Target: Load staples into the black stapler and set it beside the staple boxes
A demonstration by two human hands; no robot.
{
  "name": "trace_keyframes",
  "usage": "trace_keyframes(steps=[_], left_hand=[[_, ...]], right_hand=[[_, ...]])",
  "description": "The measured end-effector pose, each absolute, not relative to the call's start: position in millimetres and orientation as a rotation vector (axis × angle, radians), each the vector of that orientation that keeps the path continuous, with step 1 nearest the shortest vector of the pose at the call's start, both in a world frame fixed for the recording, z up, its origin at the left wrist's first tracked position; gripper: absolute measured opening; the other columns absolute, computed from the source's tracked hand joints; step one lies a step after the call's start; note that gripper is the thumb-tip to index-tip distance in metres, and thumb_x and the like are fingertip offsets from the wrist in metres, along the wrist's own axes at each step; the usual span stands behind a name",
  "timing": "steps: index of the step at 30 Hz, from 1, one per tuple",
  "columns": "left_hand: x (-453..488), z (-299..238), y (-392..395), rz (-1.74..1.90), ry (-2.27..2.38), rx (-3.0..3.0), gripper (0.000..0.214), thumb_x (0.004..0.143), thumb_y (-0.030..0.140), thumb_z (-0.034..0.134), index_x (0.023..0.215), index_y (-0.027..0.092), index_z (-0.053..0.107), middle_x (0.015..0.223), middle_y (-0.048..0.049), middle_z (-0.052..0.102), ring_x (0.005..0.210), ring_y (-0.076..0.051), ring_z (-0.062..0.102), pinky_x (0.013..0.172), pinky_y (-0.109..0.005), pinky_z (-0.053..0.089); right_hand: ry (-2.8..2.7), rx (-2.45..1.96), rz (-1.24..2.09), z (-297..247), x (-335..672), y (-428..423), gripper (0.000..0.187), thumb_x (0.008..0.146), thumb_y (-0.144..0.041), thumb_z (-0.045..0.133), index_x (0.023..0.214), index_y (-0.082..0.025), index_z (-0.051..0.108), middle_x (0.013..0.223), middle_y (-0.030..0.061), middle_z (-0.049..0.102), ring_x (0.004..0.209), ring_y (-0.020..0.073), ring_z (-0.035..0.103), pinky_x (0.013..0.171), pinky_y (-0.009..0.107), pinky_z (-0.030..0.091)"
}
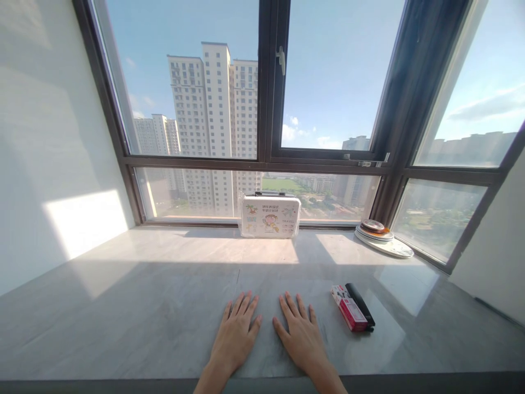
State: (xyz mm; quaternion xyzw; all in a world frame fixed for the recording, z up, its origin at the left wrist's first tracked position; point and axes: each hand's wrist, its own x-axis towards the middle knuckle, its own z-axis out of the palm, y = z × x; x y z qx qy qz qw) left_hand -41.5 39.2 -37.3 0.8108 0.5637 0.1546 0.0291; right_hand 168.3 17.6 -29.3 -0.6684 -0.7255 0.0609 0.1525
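My left hand (235, 335) lies flat, palm down, on the grey marble windowsill (143, 295), fingers stretched out and holding nothing. Beside it my right hand (300, 334) rests the same way, open and flat. Just right of my right hand lie a small red and white box (349, 308) and a black oblong object (361, 304), side by side; neither hand touches them.
A white case with cartoon print (269, 217) stands against the window at the back centre. A stack of plates (381, 235) sits at the back right. A white wall bounds the sill at the left. A dark window frame (266, 137) with a handle (281, 59) lies beyond.
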Motion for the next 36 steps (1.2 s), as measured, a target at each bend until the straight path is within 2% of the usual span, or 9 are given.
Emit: trace_keyframes(steps=[10, 36], left_hand=[[-41.8, -34.7, 39.2, 0.450, 1.713, 2.491, 0.062, 0.100, 0.062, 0.023, 0.156, 0.035, 0.027, 0.165, 0.0017, 0.022, 0.154, -0.028, 0.016, 0.124, -0.056, 0.017], [-40.8, -36.0, 40.7, 0.442, 1.742, 2.501, 0.064, 0.100, 0.062, 0.022, 0.157, 0.033, 0.026, 0.165, -0.0011, 0.024, 0.154, -0.026, 0.015, 0.124, -0.054, 0.015]], right_hand=[[-2.082, -1.928, 0.155, -34.5, 167.7, 19.2, 0.065, 0.098, -0.061, 0.030, 0.157, -0.035, 0.028, 0.165, -0.0051, 0.021, 0.154, 0.0307, 0.009, 0.122, 0.057, 0.007], [-2.038, -1.933, 0.152, -33.1, 165.6, 14.0, 0.062, 0.099, -0.058, 0.031, 0.156, -0.035, 0.031, 0.165, -0.0041, 0.022, 0.154, 0.0308, 0.011, 0.122, 0.056, 0.004]])
